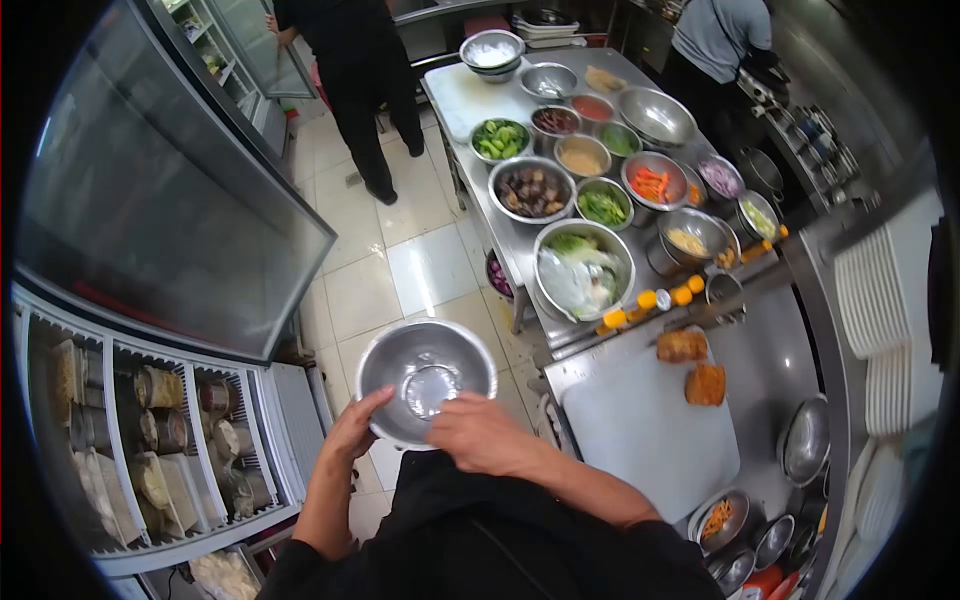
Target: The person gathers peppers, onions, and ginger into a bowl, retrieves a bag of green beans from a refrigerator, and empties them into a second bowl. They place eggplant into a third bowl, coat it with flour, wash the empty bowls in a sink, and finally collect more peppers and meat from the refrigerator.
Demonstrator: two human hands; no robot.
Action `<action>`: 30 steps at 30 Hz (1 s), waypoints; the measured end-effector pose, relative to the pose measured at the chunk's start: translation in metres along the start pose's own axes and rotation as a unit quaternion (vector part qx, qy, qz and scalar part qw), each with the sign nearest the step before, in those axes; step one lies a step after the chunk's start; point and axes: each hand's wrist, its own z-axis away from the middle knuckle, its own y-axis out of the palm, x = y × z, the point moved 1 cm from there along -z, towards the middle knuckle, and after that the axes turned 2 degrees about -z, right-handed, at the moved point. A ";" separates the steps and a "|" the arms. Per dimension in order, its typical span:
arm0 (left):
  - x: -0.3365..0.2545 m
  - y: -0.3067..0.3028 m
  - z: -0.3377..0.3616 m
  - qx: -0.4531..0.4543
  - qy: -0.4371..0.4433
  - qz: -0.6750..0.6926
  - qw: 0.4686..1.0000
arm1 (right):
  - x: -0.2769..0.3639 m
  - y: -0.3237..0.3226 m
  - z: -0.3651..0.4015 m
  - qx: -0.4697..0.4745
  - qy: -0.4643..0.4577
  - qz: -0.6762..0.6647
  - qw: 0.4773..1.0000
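A steel mixing bowl (372,355) is held in front of my body, above the tiled floor. My left hand (352,428) grips its near left side, with the thumb hooked over the rim. My right hand (482,434) is curled at the near right rim, its fingers bent over the bowl's edge; the fingertips are partly hidden. Inside the bowl only shiny metal and reflections show. To the right, a white cutting board (640,440) carries two browned blocks of food (693,368).
An open fridge door (170,180) stands left, above shelves of containers (160,430). Bowls of chopped vegetables (585,265) cover the steel table ahead. Stacked plates (872,300) are at right. One person (350,80) stands by another fridge; another (715,45) stands at the stove.
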 end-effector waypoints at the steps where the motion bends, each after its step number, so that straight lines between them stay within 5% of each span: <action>1: -0.002 -0.026 -0.010 -0.135 0.035 -0.041 0.989 | -0.013 0.013 -0.024 0.024 -0.028 -0.005 0.999; 3: -0.013 -0.072 -0.030 -0.160 0.031 -0.004 0.987 | -0.041 0.024 -0.068 0.109 -0.045 0.019 0.993; 7: -0.054 -0.111 -0.089 -0.171 0.043 0.052 0.983 | -0.097 0.004 -0.142 0.036 -0.044 -0.086 0.995; 15: -0.173 -0.165 -0.236 -0.180 0.034 -0.048 0.982 | -0.247 -0.115 -0.180 -0.238 0.268 0.088 0.929; 19: -0.241 -0.173 -0.279 -0.207 0.055 -0.122 0.969 | -0.317 -0.147 -0.221 -0.330 0.349 -0.057 0.875; 24: -0.279 -0.180 -0.281 -0.331 0.108 -0.174 0.921 | -0.397 -0.118 -0.349 -0.264 0.268 -0.214 0.901; 30: -0.303 -0.203 -0.338 -0.377 0.093 -0.026 0.921 | -0.429 -0.065 -0.542 -0.112 0.170 -0.314 0.927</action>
